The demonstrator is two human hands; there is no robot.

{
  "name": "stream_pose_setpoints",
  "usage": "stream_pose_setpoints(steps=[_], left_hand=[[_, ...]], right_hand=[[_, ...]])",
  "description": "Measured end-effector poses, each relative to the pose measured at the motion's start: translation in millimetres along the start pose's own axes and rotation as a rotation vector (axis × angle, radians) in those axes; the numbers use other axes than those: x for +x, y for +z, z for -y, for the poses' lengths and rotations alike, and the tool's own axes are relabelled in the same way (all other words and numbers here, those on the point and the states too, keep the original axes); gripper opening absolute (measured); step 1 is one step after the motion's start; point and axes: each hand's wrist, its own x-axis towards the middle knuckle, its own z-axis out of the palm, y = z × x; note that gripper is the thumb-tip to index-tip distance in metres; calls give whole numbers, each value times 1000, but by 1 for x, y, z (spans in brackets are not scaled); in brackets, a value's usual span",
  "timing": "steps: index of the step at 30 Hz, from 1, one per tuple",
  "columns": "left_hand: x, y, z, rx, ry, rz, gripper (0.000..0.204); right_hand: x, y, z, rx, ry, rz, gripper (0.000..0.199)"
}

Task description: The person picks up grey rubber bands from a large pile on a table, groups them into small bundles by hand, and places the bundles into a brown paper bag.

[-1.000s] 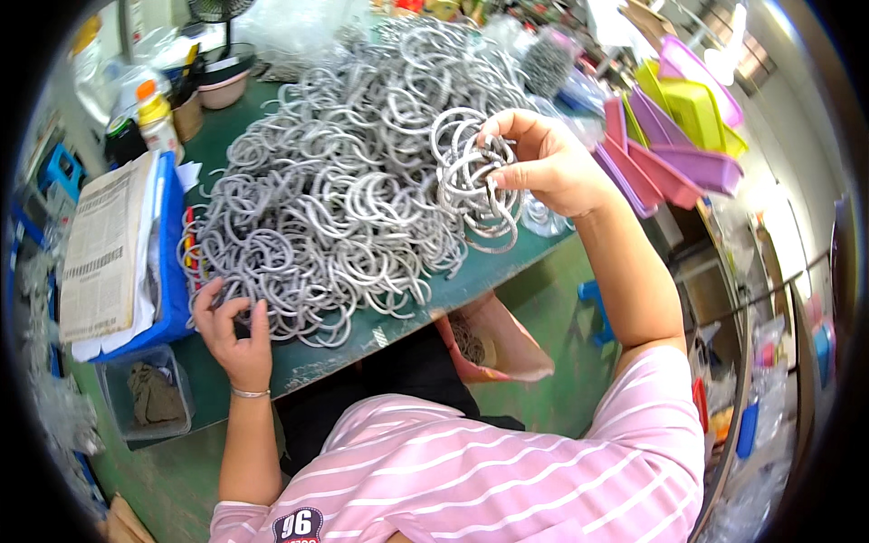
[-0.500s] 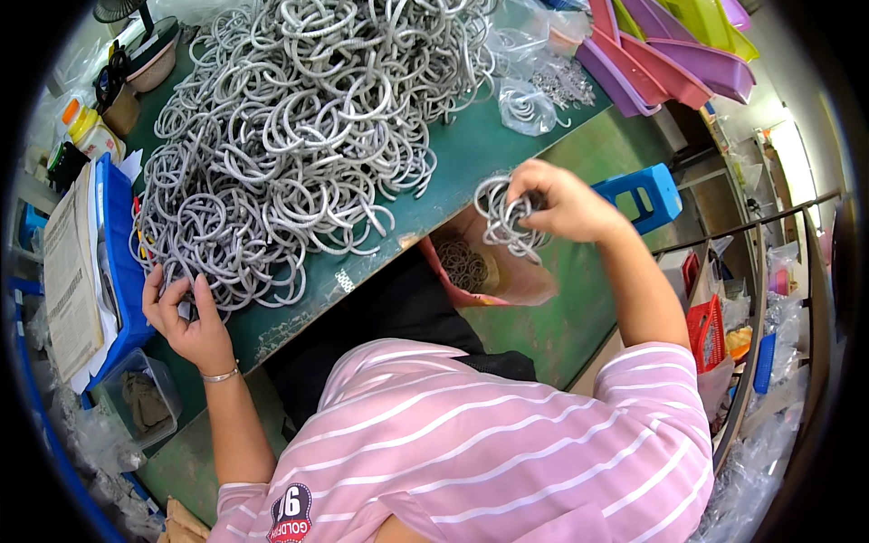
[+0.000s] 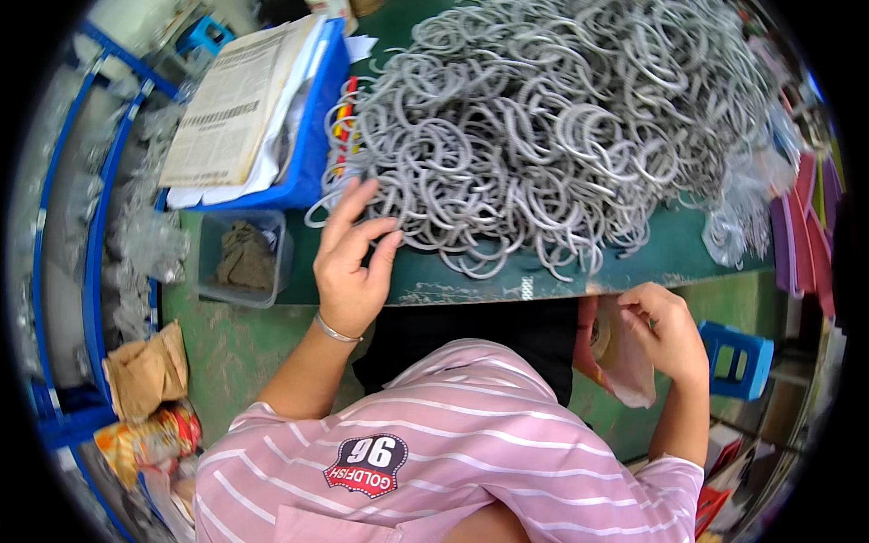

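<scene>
A large tangled heap of grey ribbed rings (image 3: 543, 154) covers the green table (image 3: 425, 288). My left hand (image 3: 351, 271) is at the heap's near left edge, fingers spread and close to a few outlying rings; whether the fingertips touch one I cannot tell. Beyond the table's front edge, my right hand (image 3: 672, 335) hangs over a pink sack (image 3: 625, 376) with its fingers loosely bent and parted. No ring shows in it. Most of the sack's inside is hidden from this angle.
Left of the heap stands a blue bin (image 3: 312, 163) topped with newspaper (image 3: 240, 109). A clear tub (image 3: 206, 262) with a brown cloth sits beside it. At right are a blue stool (image 3: 735, 360), clear plastic bags (image 3: 729, 226) and pink and purple trays (image 3: 804, 226).
The rings held in my right hand are gone from it, and the hand has come lower over the sack. The view has swung left; my left hand stays by the heap's edge.
</scene>
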Motion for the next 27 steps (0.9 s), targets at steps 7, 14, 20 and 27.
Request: stream_pose_setpoints(steps=[7,14,20,27], left_hand=[[-1,-9,-2,-42,-126,-96,8],[-7,-27,-17,-173,-133,-22,9],[-38,-23,-9,-379,-406,103,13],[-38,-19,3,-165,-257,123,46]], right_hand=[[99,51,90,-54,-716,-144,18],[161,108,135,-247,-586,-336,23],[161,123,143,-289,-522,-382,23],[146,133,147,-273,-585,-428,21]])
